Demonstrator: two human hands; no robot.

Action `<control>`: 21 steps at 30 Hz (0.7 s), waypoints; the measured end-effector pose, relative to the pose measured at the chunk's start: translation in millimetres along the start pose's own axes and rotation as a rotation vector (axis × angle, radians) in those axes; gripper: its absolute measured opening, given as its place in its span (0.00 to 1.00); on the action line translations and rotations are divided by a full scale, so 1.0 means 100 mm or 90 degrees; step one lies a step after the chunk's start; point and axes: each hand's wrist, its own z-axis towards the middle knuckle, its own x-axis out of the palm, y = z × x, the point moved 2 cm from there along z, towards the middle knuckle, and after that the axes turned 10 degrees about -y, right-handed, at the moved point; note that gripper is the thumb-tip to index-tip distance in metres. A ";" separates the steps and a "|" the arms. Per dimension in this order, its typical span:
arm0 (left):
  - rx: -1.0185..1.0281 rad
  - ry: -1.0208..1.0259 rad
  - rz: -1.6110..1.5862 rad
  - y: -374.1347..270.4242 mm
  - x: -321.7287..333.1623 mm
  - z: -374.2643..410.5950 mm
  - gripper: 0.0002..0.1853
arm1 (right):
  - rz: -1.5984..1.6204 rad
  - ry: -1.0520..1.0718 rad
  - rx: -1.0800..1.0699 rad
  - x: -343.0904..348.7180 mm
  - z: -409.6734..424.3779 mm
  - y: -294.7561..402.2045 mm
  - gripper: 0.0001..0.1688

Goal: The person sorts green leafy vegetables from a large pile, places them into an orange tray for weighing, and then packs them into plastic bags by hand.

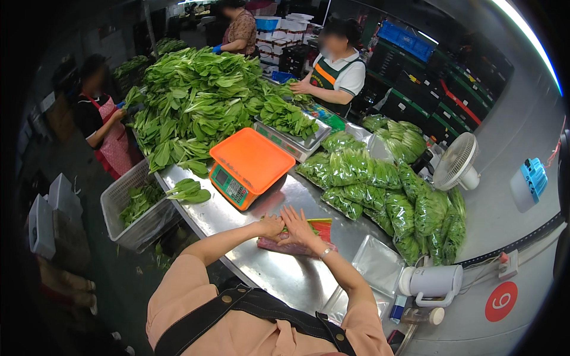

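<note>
My left hand (pixel 270 226) rests at the left edge of a red and pink plastic bag (pixel 307 249) on the steel table (pixel 285 276). Its fingers are bent, and whether they pinch anything cannot be told. My right hand (pixel 297 229) lies on the bag with its fingers spread, touching my left hand. Some green shows from the bag beside the fingers; the rest is covered by my hands. Just beyond stands an orange weighing scale (pixel 254 160) with a bare tray. A small bunch of leafy greens (pixel 189 191) lies left of the scale.
A high heap of leafy greens (pixel 200 98) covers the far left. Bagged greens (pixel 365 173) are piled right, near a fan (pixel 456 160). Clear bags (pixel 378 262) and a white kettle (pixel 434 282) sit near right. Co-workers (pixel 340 71) stand around; a white crate (pixel 129 213) is left.
</note>
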 end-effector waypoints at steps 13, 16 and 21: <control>-0.497 -0.568 -0.804 0.01 1.07 -0.64 0.43 | 0.203 -0.061 0.359 0.47 0.03 -0.42 0.58; -0.398 -0.508 -0.783 -0.34 1.06 -0.53 0.42 | 0.180 -0.059 0.384 0.35 0.06 -0.36 0.55; -0.279 -0.641 -0.714 -0.43 0.92 -0.03 0.37 | 0.357 -0.161 0.471 0.39 0.00 -0.42 0.48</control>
